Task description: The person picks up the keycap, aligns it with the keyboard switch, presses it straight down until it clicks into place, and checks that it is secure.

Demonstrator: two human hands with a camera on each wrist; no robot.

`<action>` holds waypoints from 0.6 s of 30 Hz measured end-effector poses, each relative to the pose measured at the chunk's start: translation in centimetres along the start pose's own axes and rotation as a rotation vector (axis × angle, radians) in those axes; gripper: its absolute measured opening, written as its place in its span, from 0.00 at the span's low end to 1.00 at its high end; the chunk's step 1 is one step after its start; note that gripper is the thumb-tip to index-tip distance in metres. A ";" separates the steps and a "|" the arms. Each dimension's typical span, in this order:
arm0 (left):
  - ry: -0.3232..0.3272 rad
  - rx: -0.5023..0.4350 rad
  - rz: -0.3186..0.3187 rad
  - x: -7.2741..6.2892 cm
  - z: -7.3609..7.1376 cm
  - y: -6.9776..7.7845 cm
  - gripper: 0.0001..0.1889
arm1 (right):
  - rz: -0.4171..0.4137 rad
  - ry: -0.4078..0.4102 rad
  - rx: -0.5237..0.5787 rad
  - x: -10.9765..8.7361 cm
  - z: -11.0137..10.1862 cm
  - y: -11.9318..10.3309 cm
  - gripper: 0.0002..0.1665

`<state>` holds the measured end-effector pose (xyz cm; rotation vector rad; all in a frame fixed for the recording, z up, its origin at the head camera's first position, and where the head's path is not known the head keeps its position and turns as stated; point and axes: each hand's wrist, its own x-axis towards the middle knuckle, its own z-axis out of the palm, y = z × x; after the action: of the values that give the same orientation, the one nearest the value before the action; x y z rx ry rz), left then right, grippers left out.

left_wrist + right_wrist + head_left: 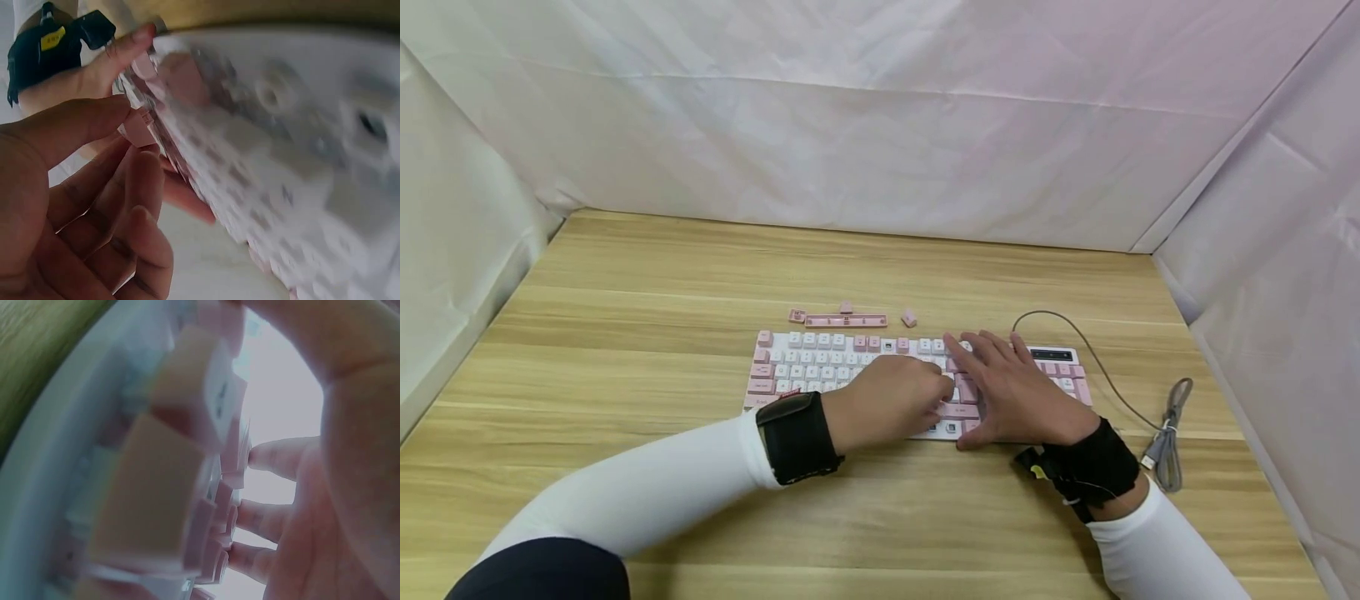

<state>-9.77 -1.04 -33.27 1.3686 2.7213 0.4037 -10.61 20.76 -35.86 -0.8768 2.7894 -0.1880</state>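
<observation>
A pink and white keyboard point(820, 358) lies flat on the wooden table. My left hand point(887, 404) is over its middle right part. In the left wrist view, the thumb and fingers of that hand pinch a small pink keycap point(137, 129) close beside the keyboard's pink keys. My right hand point(1018, 392) spreads over the right part of the keyboard. In the right wrist view its fingertips point(262, 456) touch the pink keys. Bare switch spots without caps show along the near edge of the board in the left wrist view.
Behind the keyboard lie a long pink spacebar cap point(846, 321), upside down, and several small pink keycaps point(909, 318). A grey cable point(1168, 442) runs from the keyboard to a tied bundle at the right. White cloth walls point(850, 142) stand around the table.
</observation>
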 end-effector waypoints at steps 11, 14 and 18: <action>-0.023 0.005 0.020 0.9 1.6 1.4 0.03 | -0.021 0.025 -0.003 -0.1 0.0 0.1 0.79; -0.019 0.003 0.023 1.1 2.0 1.5 0.03 | -0.025 0.033 -0.003 -0.1 0.1 0.1 0.79; -0.004 0.007 0.024 1.2 2.3 1.5 0.03 | -0.029 0.035 -0.005 0.0 0.1 0.1 0.79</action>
<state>-8.86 1.23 -35.00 1.4032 2.7079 0.3925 -10.60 20.82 -35.94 -0.9244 2.8118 -0.2034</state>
